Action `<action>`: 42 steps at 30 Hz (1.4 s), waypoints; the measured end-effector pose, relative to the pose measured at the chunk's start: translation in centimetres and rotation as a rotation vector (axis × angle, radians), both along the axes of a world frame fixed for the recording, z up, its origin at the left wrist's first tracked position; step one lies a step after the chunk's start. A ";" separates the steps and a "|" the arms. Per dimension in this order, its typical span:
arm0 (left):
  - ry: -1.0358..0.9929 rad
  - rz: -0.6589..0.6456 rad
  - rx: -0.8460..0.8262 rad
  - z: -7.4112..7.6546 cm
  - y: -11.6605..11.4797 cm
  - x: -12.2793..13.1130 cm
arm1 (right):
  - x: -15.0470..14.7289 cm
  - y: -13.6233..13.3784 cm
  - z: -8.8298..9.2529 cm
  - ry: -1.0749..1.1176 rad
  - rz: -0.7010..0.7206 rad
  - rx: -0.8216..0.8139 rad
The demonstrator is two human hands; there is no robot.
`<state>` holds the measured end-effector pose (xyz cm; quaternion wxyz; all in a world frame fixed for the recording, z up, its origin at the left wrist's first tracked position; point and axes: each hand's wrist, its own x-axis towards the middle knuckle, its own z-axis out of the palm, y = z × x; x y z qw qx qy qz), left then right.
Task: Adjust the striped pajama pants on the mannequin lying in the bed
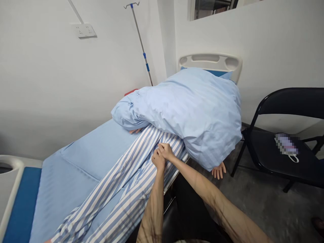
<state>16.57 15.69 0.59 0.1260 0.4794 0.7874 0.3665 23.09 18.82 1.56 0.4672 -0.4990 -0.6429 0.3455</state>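
Observation:
My left hand [158, 159] and my right hand [165, 151] are side by side, touching, on the upper thigh of a figure lying on the bed. Both are closed, with fingers curled at the cloth of the blue-and-white striped trousers [136, 184]; exactly how much cloth is pinched is hidden. A bunched light-blue quilt [194, 104] covers the figure's upper body and head. From under it stick out a manikin-like hand [219, 170] over the bed's near side and the fingers of another hand [135, 130] at the far side.
The bed has a light-blue sheet [83, 152], a headboard [210, 60] and a footboard [11, 189]. An IV pole [141, 47] stands behind it by the wall. A black folding chair [268, 148] at right bears a blurred item [287, 145]. A socket panel [85, 30] is wall-mounted.

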 end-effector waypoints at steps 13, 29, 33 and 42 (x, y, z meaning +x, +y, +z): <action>-0.030 -0.061 0.049 0.4 -0.5 0.0 | 1.8 1.7 2.3 -0.266 0.087 0.144; -0.468 -0.075 0.227 2.1 0.7 -0.2 | 2.3 2.3 0.2 -0.043 -0.025 0.100; -0.448 -0.108 0.271 3.1 2.0 1.2 | 2.3 2.5 0.0 0.019 -0.028 0.077; -0.065 -0.076 0.036 0.9 2.0 2.8 | 2.3 2.2 0.0 0.011 -0.063 0.039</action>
